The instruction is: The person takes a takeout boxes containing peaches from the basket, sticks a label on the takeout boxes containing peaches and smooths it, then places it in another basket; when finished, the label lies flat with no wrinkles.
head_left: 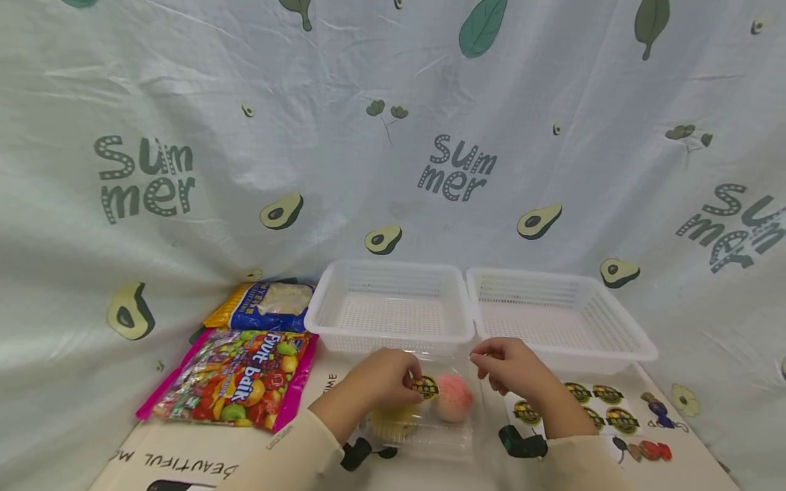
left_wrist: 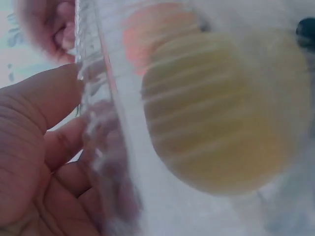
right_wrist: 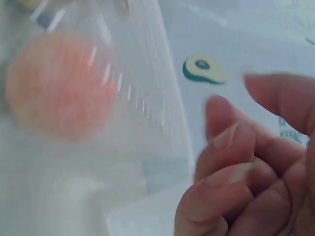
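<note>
Fingers of the left hand (head_left: 382,380) curl onto the lid of a clear box (head_left: 430,436), with the thumb and fingertips pressed at a round sticker (head_left: 426,387) near the lid's far edge; the left wrist view shows the thumb (left_wrist: 47,96) against the ribbed edge of the plastic. The right hand (head_left: 512,372) hovers just right of the box, its fingers loosely curled and holding nothing. In the right wrist view those fingers (right_wrist: 231,142) sit beside the plastic, and whether they touch it cannot be told.

The box lies on the table (head_left: 184,464) in front of the person, between the two hands. Inside it are a pink ball (head_left: 453,397) on the right and a yellow ball (head_left: 393,417) on the left, side by side.

Just behind the box stand two white baskets: the left basket (head_left: 389,307) and the right basket (head_left: 555,320), touching edge to edge. To the left lies a candy bag (head_left: 236,378) marked "Fruit balk", with a blue and yellow bag (head_left: 267,307) behind it. A sticker sheet (head_left: 592,406) lies under and beside the right wrist. A cloth (head_left: 393,136) printed with avocados and "Summer" hangs behind everything.
</note>
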Demonstrator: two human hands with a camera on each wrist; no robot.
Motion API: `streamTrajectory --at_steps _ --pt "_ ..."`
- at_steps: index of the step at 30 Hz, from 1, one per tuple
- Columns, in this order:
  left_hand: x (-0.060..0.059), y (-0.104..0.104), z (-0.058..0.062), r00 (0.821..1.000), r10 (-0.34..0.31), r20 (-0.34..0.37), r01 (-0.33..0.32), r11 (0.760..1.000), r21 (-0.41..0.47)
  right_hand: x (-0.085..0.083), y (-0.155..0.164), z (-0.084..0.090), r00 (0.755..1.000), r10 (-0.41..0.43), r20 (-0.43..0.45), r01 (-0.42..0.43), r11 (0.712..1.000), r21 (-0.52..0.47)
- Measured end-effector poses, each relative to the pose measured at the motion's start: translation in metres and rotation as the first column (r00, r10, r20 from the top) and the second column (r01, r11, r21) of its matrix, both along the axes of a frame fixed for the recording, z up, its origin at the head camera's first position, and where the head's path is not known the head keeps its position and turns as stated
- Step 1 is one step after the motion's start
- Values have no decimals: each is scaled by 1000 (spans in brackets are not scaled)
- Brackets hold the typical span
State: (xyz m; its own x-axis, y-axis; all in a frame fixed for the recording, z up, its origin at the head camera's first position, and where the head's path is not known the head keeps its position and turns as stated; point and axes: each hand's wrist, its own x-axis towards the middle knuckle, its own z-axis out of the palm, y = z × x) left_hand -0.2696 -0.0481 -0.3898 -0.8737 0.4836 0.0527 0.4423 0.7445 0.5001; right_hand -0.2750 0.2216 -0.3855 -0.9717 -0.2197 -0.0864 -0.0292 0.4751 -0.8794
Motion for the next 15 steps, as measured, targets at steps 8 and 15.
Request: streamTrajectory --at_steps 8,15 --pt "14 -41 -9 987 148 -66 -122 947 297 5 44 -9 961 -271 -55 267 961 -71" --pt "15 -64 -30 947 309 93 -316 832 456 8 82 -19 870 -491 -42 483 867 -122"
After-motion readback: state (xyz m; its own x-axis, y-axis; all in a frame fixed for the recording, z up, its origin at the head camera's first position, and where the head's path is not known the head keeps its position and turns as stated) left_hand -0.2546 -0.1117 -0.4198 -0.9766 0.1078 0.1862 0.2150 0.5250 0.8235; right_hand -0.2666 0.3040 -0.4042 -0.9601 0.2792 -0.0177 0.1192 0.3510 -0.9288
